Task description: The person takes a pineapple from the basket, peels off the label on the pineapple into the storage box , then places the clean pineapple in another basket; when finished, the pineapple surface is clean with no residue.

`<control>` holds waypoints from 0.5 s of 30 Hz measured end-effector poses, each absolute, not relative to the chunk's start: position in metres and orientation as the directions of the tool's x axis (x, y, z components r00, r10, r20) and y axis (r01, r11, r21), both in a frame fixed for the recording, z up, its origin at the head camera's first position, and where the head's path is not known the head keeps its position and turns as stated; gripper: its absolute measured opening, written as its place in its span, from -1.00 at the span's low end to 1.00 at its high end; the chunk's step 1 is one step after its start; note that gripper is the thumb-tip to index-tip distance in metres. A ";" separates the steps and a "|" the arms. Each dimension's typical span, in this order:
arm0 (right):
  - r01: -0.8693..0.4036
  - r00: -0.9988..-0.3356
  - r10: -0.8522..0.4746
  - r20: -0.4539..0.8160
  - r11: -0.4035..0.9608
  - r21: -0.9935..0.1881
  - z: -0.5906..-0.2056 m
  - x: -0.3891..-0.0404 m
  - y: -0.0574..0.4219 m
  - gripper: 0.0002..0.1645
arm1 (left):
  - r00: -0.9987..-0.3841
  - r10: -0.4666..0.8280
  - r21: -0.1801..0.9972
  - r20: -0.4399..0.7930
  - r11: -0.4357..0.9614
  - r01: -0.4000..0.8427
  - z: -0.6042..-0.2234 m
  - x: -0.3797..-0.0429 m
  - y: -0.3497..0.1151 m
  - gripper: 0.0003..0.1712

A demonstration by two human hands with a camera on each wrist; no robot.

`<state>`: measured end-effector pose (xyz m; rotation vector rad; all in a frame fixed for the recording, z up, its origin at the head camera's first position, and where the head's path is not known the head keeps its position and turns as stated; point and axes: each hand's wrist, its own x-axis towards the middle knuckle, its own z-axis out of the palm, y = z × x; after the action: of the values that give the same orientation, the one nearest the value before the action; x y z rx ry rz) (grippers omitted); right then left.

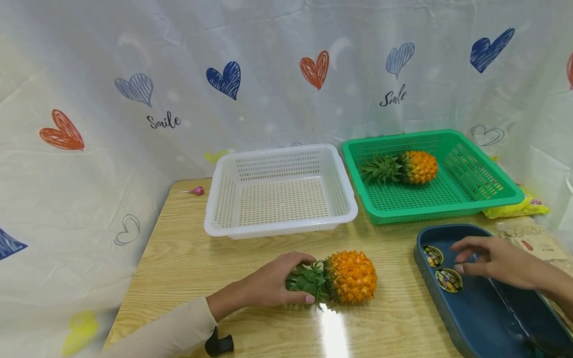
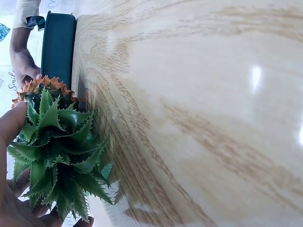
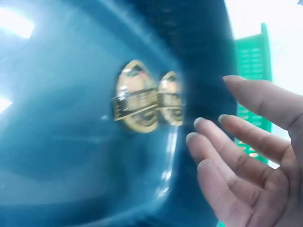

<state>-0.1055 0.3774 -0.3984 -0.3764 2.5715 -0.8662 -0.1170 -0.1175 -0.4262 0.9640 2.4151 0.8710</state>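
An orange pineapple (image 1: 351,277) lies on its side on the wooden table, its leafy crown pointing left. My left hand (image 1: 286,281) grips that green crown (image 2: 61,146), thumb on the near side and fingers round the far side. Over the dark blue tray (image 1: 481,318) at the right hovers my right hand (image 1: 501,261), fingers slightly bent with nothing between them. Two black and gold stickers, a nearer one (image 1: 449,280) and a farther one (image 1: 432,256), lie at the tray's left side. In the right wrist view the fingertips (image 3: 203,125) are close to the stickers.
Behind the pineapple stands a white basket (image 1: 279,226). A green basket (image 1: 403,215) beside it holds another pineapple (image 1: 420,167). A lollipop (image 1: 197,190) lies at the back left. Yellow packaging (image 1: 515,209) and a clear bag (image 1: 537,241) lie at the right.
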 end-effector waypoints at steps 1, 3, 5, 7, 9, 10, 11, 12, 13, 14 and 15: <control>-0.127 -0.890 -0.363 -0.276 0.780 -0.613 -0.396 -0.105 0.375 -0.42 | -0.684 0.718 0.673 -0.128 0.569 0.472 -0.426 -0.117 -0.117 -0.10; -0.141 -0.901 -0.353 -0.253 0.789 -0.597 -0.391 -0.105 0.370 -0.42 | -0.684 0.719 0.671 -0.126 0.569 0.474 -0.426 -0.117 -0.117 -0.10; -0.152 -0.910 -0.345 -0.229 0.792 -0.591 -0.386 -0.104 0.363 -0.43 | -0.683 0.719 0.671 -0.126 0.569 0.475 -0.426 -0.117 -0.118 -0.09; -0.160 -0.919 -0.338 -0.203 0.790 -0.592 -0.380 -0.104 0.356 -0.44 | -0.681 0.722 0.672 -0.126 0.567 0.477 -0.426 -0.117 -0.118 -0.09; -0.184 -0.925 -0.344 -0.159 0.775 -0.605 -0.374 -0.104 0.348 -0.48 | -0.679 0.723 0.673 -0.127 0.566 0.476 -0.426 -0.117 -0.118 -0.09; -0.195 -0.927 -0.348 -0.140 0.765 -0.613 -0.371 -0.103 0.343 -0.50 | -0.679 0.723 0.674 -0.128 0.565 0.475 -0.426 -0.117 -0.118 -0.10; -0.202 -0.928 -0.350 -0.126 0.758 -0.620 -0.368 -0.103 0.339 -0.52 | -0.679 0.723 0.675 -0.128 0.565 0.475 -0.426 -0.117 -0.118 -0.10; -0.209 -0.926 -0.359 -0.116 0.745 -0.634 -0.366 -0.102 0.334 -0.53 | -0.678 0.723 0.676 -0.128 0.564 0.474 -0.425 -0.117 -0.118 -0.10; -0.220 -0.924 -0.370 -0.101 0.728 -0.649 -0.364 -0.102 0.329 -0.56 | -0.679 0.723 0.677 -0.130 0.565 0.472 -0.425 -0.117 -0.118 -0.10; -0.229 -0.920 -0.382 -0.090 0.709 -0.667 -0.362 -0.102 0.324 -0.58 | -0.679 0.722 0.678 -0.130 0.565 0.470 -0.425 -0.117 -0.118 -0.11; -0.236 -0.915 -0.394 -0.082 0.690 -0.685 -0.361 -0.102 0.319 -0.61 | -0.680 0.721 0.680 -0.132 0.565 0.467 -0.425 -0.117 -0.118 -0.11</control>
<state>-0.1016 0.3190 -0.3607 -0.5070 2.6787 -1.0394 -0.1169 -0.1182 -0.4250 0.9626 2.4045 0.8759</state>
